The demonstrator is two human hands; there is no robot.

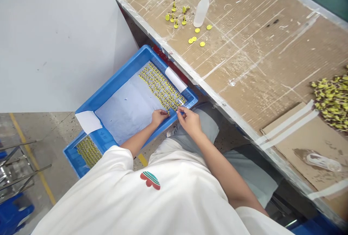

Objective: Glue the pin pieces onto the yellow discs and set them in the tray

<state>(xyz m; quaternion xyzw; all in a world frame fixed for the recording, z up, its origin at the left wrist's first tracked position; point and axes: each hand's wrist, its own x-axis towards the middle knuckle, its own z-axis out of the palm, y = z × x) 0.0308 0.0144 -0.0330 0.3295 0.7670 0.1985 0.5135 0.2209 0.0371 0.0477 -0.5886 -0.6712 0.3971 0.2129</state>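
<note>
Your left hand (160, 117) and right hand (189, 119) are working a little apart, both at the near end of the rows of yellow figurines (163, 86). Those figurines are sitting just beyond your fingertips, and the closest ones are right up against them. Thumb and fingers are coming together on each hand, but I can't tell if either one is actually gripping a piece.

Your left forearm is crossing over the tray's near side with the fingers curling in, while your right arm is reaching in from the right, thumb and forefinger pointing over the rim.

The blue plastic tray (116, 82) is holding a white liner sheet (127, 104), with the rows filling the bench side. One white paper slip (176, 79) is lying along that side, another paper slip (89, 122) over the far left corner. You're wearing a white T-shirt (185, 198) showing a red-and-green emblem (150, 180).

Down left, a smaller blue tray (73, 159) is holding more figurines. Up on the cardboard-covered bench (244, 46), a white squeeze bottle (202, 10) is standing near loose figurines (184, 20) and yellow discs (202, 44), and a yellow-and-dark heap (333, 101) is sitting off right.
</note>
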